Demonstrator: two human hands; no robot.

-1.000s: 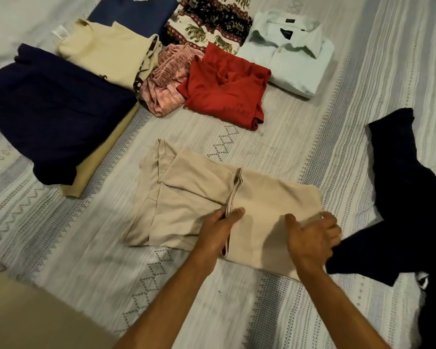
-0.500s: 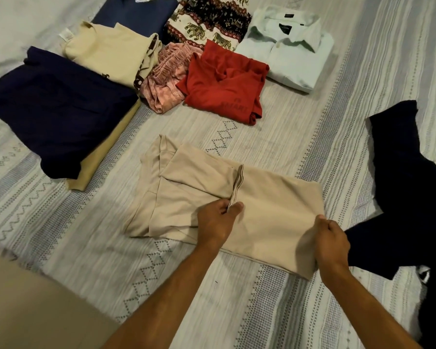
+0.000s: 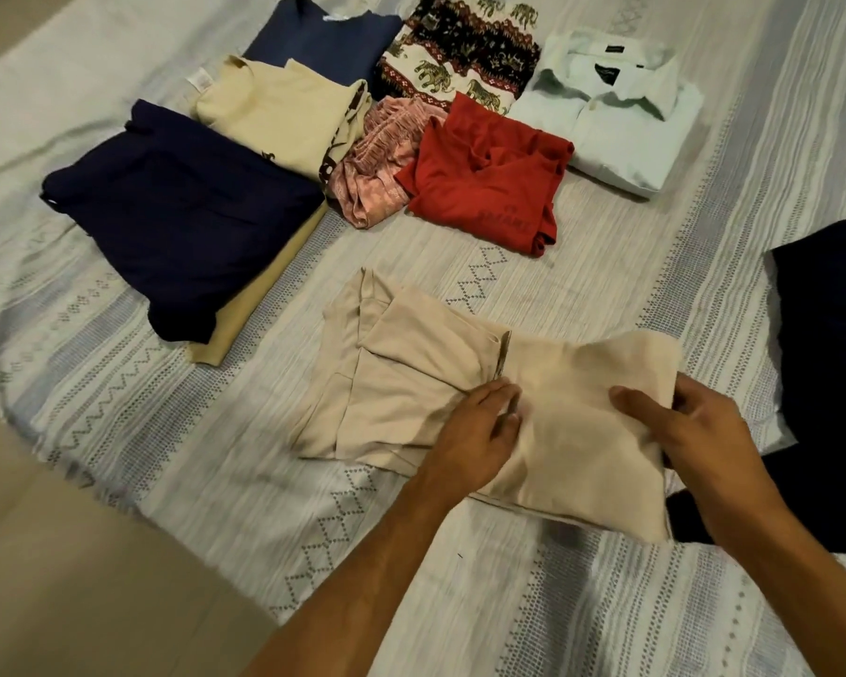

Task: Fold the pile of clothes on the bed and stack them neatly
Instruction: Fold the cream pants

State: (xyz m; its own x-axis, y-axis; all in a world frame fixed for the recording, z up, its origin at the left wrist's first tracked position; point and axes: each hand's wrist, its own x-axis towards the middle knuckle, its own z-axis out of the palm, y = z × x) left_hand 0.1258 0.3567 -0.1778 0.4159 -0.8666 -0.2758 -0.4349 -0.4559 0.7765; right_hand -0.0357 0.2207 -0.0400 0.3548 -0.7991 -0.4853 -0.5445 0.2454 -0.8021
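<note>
Since the earlier frame, the right hand had raised the right edge of the beige garment off the bed, gripping that edge with thumb on top. The left hand pressed flat-fingered at the seam, holding nothing. Risk: the raised flap could slip or crease unevenly if the left hand lifted early. The garment lay under both hands, near the folded clothes beyond.

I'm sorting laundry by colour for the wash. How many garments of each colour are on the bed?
Dark navy or black: 2
Blue: 1
Cream or beige: 2
Pink: 1
Red: 1
Elephant print: 1
White shirt: 1
Total: 9
</note>
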